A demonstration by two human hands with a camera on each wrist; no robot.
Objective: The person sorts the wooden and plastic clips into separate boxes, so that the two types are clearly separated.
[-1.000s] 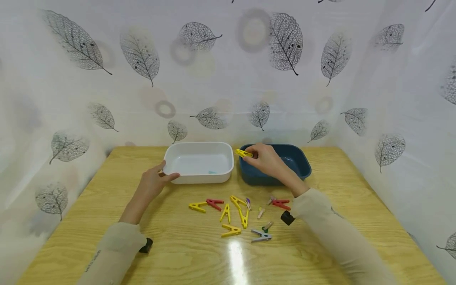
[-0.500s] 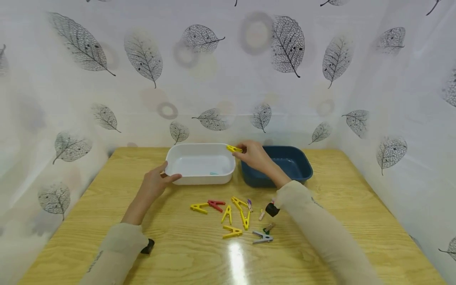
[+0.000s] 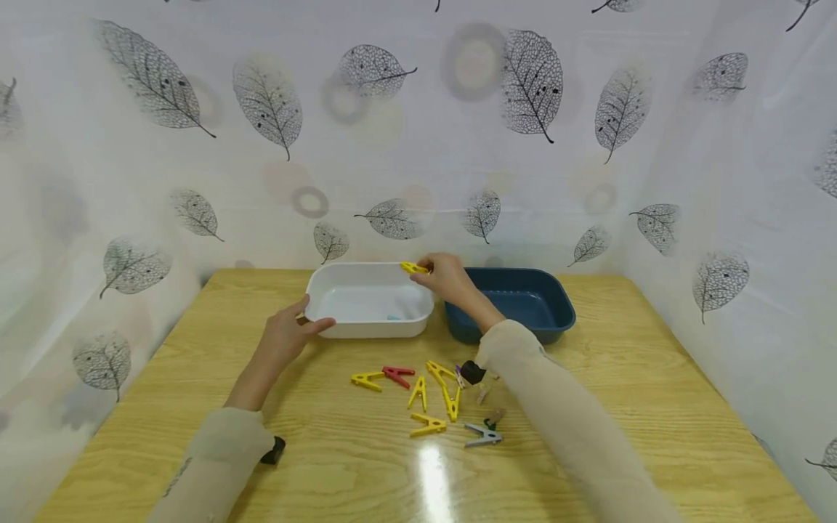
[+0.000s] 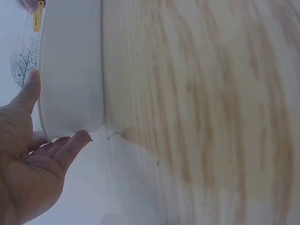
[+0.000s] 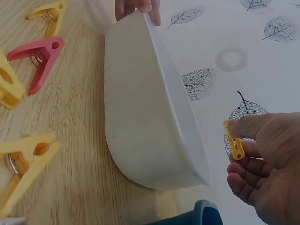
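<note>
My right hand (image 3: 447,277) pinches a yellow plastic clothespin (image 3: 410,267) between thumb and fingers, above the back right part of a white basin (image 3: 366,330). In the right wrist view this clothespin (image 5: 236,146) is seen narrow side on, beyond the basin's rim. At the basin's front left corner my left hand (image 3: 284,334) holds on, thumb on the front rim and fingers along the left end. The left wrist view shows the fingers (image 4: 72,147) against the outer wall. A small teal piece (image 3: 393,317) lies inside the white basin.
A dark blue basin (image 3: 546,287) stands right of the white one. Before them on the wooden table (image 3: 314,450) lie several yellow clothespins (image 3: 428,426), a red clothespin (image 3: 397,375), a grey one (image 3: 484,435) and small wooden pegs (image 3: 495,418). A leaf-patterned curtain (image 3: 418,145) hangs behind.
My right hand has carried the yellow clothespin left, from the blue basin's left edge to over the white basin. The left hand keeps its place at the corner.
</note>
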